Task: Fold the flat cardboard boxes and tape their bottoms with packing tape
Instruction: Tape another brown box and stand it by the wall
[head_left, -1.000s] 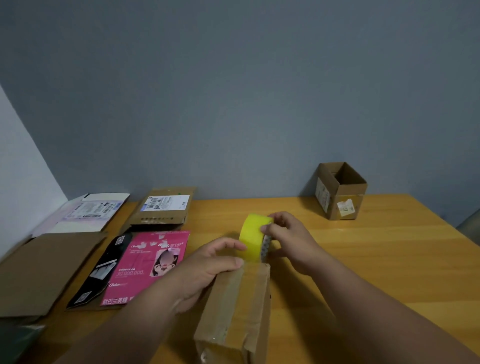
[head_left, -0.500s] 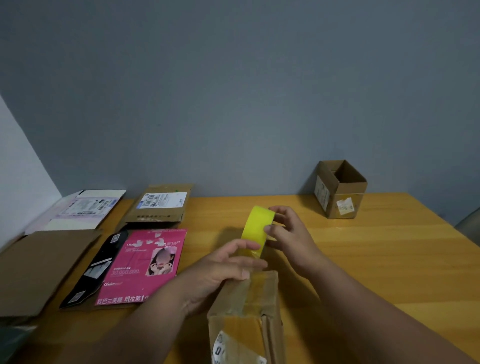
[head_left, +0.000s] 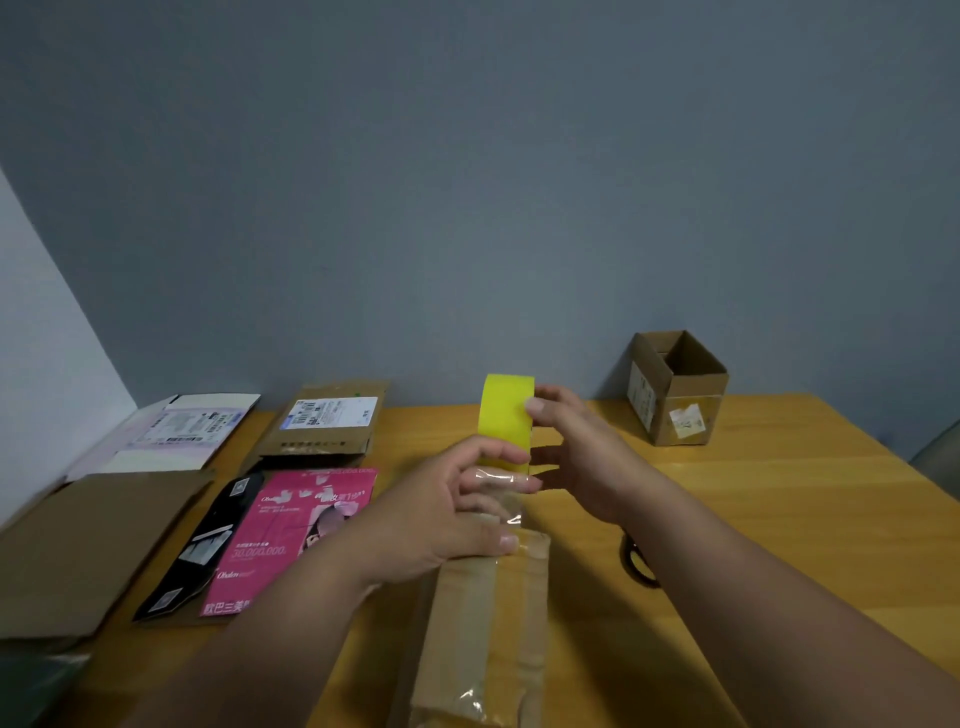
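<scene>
Head view: the right hand (head_left: 576, 457) has its grip closed around the yellow tape roll (head_left: 506, 415), held at 12 o'clock from the brown box (head_left: 488, 623) on the counter (head_left: 779, 519). A clear tape strip (head_left: 506, 493) runs back along the box's long axis, 12 to 6. The left hand (head_left: 447, 514), nearer the box, pinches that strip. At 9 o'clock, a pink flat box (head_left: 291, 535) reads "30,000,000".
</scene>
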